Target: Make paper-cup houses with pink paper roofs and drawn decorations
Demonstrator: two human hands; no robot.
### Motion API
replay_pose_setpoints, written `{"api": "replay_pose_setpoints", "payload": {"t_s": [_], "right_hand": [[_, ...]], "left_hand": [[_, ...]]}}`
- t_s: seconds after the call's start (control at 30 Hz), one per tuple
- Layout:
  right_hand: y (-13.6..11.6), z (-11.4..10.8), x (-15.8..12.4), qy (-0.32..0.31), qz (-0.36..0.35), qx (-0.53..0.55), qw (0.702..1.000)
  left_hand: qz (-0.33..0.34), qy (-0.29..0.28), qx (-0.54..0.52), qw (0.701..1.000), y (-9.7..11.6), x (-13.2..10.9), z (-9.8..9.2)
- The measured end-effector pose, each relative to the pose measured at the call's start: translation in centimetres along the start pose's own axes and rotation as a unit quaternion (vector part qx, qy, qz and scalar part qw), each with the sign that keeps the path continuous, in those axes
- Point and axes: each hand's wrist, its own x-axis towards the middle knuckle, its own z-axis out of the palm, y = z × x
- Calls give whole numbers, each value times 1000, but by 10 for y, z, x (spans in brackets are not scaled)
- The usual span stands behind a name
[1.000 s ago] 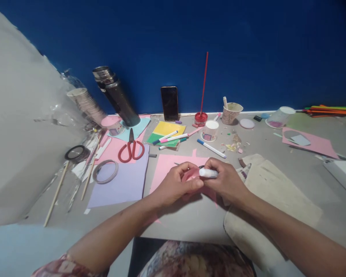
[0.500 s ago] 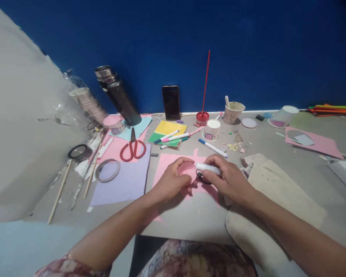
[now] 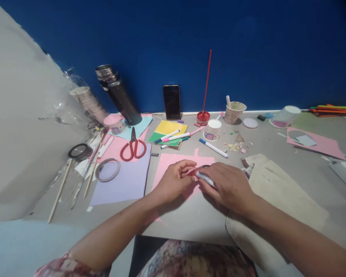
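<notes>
Grey desk (image 3: 187, 221) spreads beneath both hands. The right hand (image 3: 232, 186) has its grip closed on a white stick (image 3: 205, 179), whose long axis slants forward and left from the palm toward a small pink piece (image 3: 193, 172); whether they touch, I cannot tell. That piece lies just left of this grip, held between the curved fingers and thumb of the left hand (image 3: 175, 181), the nearer one. Beyond the grip lies a blue-capped marker (image 3: 213, 148); farthest, a blue wall (image 3: 248, 50).

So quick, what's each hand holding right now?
Left hand: curled, holding a pink piece.
Right hand: closed, holding a white tube.
</notes>
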Motion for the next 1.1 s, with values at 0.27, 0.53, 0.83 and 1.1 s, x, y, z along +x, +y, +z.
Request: {"api": "replay_pose_setpoints", "payload": {"t_s": [0.27, 0.53, 0.83, 1.1], "right_hand": [[-10, -2, -2, -7, 36, -53, 998], [-7, 3, -5, -22, 73, -11, 997], [-3, 1, -3, -5, 62, -8, 998], [-4, 0, -5, -30, 85, 18, 996]], "left_hand": [[-34, -9, -58, 998, 1, -2, 1], [-29, 12, -20, 999, 1, -2, -1], [-39, -43, -99, 993, 4, -2, -3], [16, -7, -108, 994, -1, 1, -3]]}}
